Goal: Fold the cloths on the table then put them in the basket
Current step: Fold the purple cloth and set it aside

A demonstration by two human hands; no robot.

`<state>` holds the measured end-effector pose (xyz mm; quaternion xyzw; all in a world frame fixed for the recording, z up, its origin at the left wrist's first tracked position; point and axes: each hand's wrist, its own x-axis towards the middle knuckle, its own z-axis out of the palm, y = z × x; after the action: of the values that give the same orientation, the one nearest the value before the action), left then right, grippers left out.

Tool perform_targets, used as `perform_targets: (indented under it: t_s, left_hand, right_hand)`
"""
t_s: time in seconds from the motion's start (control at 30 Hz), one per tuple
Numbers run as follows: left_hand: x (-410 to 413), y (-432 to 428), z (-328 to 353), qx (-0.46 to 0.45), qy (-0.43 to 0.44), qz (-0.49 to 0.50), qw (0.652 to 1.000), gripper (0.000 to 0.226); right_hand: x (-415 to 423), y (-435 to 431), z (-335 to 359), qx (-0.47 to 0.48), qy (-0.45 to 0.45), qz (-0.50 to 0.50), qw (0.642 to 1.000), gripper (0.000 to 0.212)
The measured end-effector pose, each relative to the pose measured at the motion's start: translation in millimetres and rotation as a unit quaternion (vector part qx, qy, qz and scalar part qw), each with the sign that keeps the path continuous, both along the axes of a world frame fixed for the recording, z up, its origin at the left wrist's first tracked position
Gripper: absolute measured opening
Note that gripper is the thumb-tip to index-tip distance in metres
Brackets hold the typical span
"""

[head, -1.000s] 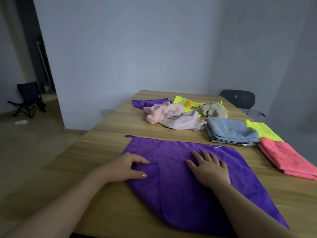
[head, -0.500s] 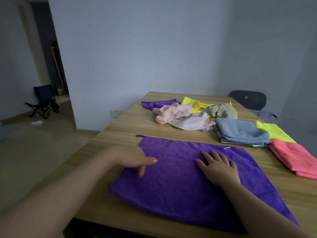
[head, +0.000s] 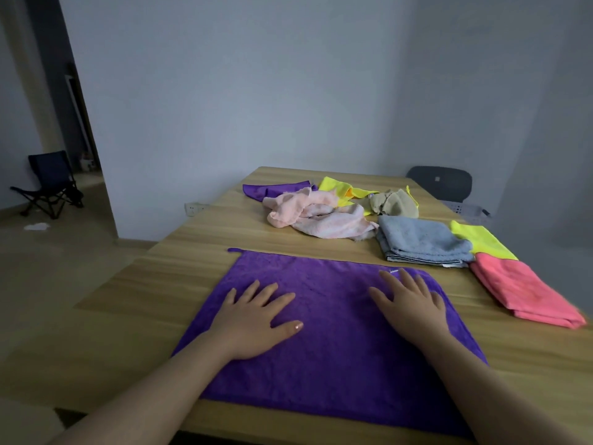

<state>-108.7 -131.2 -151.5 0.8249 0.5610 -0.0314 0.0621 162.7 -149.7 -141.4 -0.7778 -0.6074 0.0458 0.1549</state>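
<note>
A large purple cloth [head: 327, 345] lies spread flat on the wooden table [head: 179, 271] in front of me. My left hand [head: 253, 319] presses flat on its left half, fingers straight and spread. My right hand [head: 409, 303] lies flat on its right half the same way. Behind it sits a crumpled pile: pink cloths [head: 314, 213], a second purple cloth [head: 272, 190], a yellow cloth [head: 340, 187] and a beige cloth [head: 393, 203]. To the right lie a folded grey-blue cloth [head: 420, 239], a yellow cloth [head: 478, 237] and a folded coral cloth [head: 519, 290].
A grey basket [head: 468, 211] peeks out past the table's far right edge, beside a dark chair [head: 439, 184]. A folding chair [head: 48, 184] stands on the floor at the far left. A wall socket [head: 194, 208] sits low on the wall.
The folded-over left corner of the purple cloth has been spread flat. My left hand moved from the cloth's left edge onto it, fingers now straight. My right hand stayed flat.
</note>
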Motion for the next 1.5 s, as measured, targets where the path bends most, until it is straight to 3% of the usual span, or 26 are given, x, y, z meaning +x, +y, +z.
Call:
perform_targets:
  t_s: [0.13,0.2,0.3,0.4,0.5,0.6,0.73,0.83,0.9,1.03,1.13,1.37,1.43,1.5]
  left_hand:
    - [2,5,1,0.001,0.004,0.008,1.000,0.071]
    - [4,6,2,0.000,0.004,0.010,1.000,0.072]
    - [5,5,3,-0.002,0.008,0.005,1.000,0.072]
    - [5,2,3,0.001,0.007,0.002,1.000,0.071]
    - [5,0,3,0.006,0.006,0.002,1.000,0.070]
    - [6,-2,4,0.010,0.006,0.004,1.000,0.070]
    - [7,-2,4,0.012,0.000,0.006,1.000,0.070]
    - [8,-3,4,0.012,-0.006,0.006,1.000,0.070]
    - [7,-4,4,0.011,-0.010,0.005,1.000,0.071]
    - [7,-4,4,0.016,-0.015,0.007,1.000,0.070]
    - [7,-3,3,0.017,-0.016,0.006,1.000,0.070]
    - [6,-3,3,0.023,-0.029,0.005,0.999,0.068]
    - [4,-1,6,0.013,-0.111,0.007,0.994,0.064]
    - [-1,3,14,0.016,-0.320,0.047,0.946,0.051]
  right_hand:
    - [40,-15,-2,-0.085,-0.020,-0.012,0.996,0.061]
    - [42,-19,3,-0.022,0.026,-0.005,0.999,0.059]
    - [42,-28,10,0.087,0.065,-0.083,0.991,0.051]
    - [46,-39,12,0.022,-0.013,-0.180,0.983,0.050]
    - [49,-45,17,-0.023,-0.013,-0.210,0.977,0.054]
    - [54,-46,21,-0.047,0.046,-0.210,0.976,0.052]
    - [59,-47,25,-0.046,0.165,-0.185,0.968,0.024]
    - [60,-46,28,-0.031,0.191,-0.167,0.967,0.017]
    - [57,-45,30,-0.021,0.196,-0.157,0.968,0.023]
    - [53,-47,28,0.016,0.178,-0.121,0.976,0.055]
    - [50,-46,29,0.009,0.167,-0.089,0.982,0.050]
    - [34,-46,44,0.026,0.337,-0.078,0.938,0.037]
    - [25,-47,52,0.019,0.402,-0.064,0.913,0.038]
    - [15,-44,62,-0.001,0.437,-0.037,0.899,0.040]
